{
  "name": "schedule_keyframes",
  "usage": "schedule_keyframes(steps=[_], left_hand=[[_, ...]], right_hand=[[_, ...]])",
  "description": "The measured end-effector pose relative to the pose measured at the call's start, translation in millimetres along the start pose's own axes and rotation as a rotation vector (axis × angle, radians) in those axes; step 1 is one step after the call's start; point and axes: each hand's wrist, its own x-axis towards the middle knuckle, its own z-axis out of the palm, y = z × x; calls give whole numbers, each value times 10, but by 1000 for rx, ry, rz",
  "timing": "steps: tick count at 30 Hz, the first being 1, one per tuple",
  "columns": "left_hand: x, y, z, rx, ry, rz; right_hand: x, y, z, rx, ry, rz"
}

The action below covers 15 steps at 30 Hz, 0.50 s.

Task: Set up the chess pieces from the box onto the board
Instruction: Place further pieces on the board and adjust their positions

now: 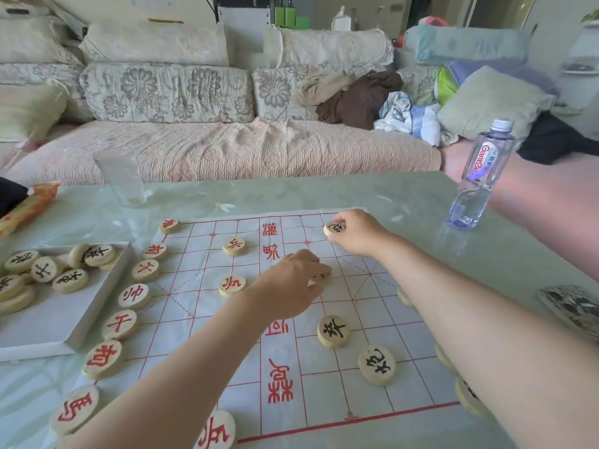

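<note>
Fingertips of the right hand [358, 233] pinch a round pale wooden disc with black lettering [334, 227] at the far corner of the white red-lined cloth board [291, 351]. Near the board's centre, the left hand [291, 283] grasps another wooden disc [321, 277], mostly hidden under its fingers.

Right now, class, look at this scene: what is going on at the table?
A person is laying out Chinese chess pieces on a paper board. The right hand holds a black-marked piece at the board's far edge, while the left hand grips another piece near the middle. Red pieces line the left edge. More black pieces wait in the box. A water bottle stands to the right.
</note>
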Motion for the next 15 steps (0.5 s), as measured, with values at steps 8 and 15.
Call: schedule_keyframes(steps=[8,15], left_hand=[[-6,-66,27,-6,4,28],[-47,-55,1,-60,47,21]], right_hand=[[433,25,233,-141,43,32],[354,-22,140,-141,48,34]])
